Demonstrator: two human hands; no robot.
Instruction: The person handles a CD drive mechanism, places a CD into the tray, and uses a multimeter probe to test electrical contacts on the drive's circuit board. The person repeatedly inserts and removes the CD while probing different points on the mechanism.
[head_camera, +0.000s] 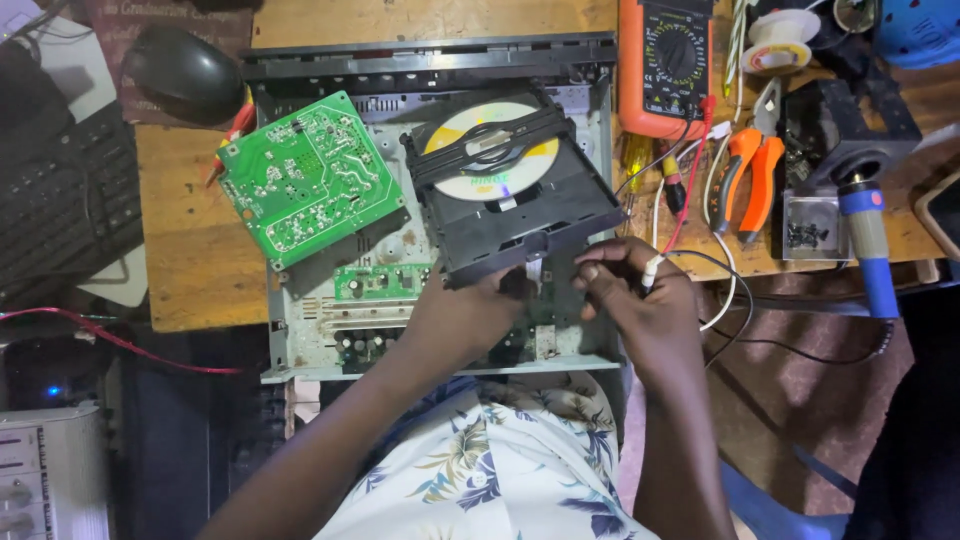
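Two bare hands meet over an opened disc player (300, 345) that lies on a wooden table (190, 260), its cover off and its boards showing. The black disc drive (520, 205) sits tilted in the player's right half, with a yellow and white disc (470, 180) under its clamp bar, and its near edge lies right at the fingertips. The left hand (470, 310) comes up from below with fingers curled against the drive's front edge; whether it grips or only presses there is hard to tell. The right hand (640, 295) sits just beside it, fingers pinched shut on a thin white probe (650, 270) trailing dark wire. A loose green circuit board (305, 175) leans at the player's left. What the fingertips touch under the drive is hidden. A multimeter (665, 60) and orange pliers (750, 175) lie to the right.
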